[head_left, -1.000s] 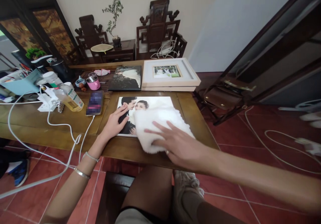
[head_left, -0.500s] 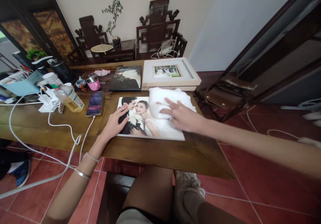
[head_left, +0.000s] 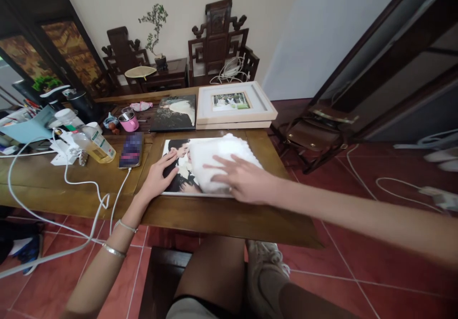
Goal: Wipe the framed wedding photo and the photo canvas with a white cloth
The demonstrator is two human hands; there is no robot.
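A large wedding photo print (head_left: 177,166) lies flat near the front edge of the wooden table (head_left: 222,216). My left hand (head_left: 157,178) rests flat on the print's left edge, fingers spread. A white cloth (head_left: 218,159) covers the middle and right of the print. My right hand (head_left: 239,178) lies on the cloth with fingers stretched out, pressing it onto the picture.
Behind the print lie a dark photo panel (head_left: 174,113) and a white framed picture (head_left: 234,107). To the left are a phone (head_left: 131,149) on a white cable, a bottle (head_left: 95,143), a pink cup (head_left: 128,120) and a power strip. Carved chairs stand at the back.
My right hand slid the cloth from the print's near right part up to its far right corner, then back left over the middle. The left hand stayed put.
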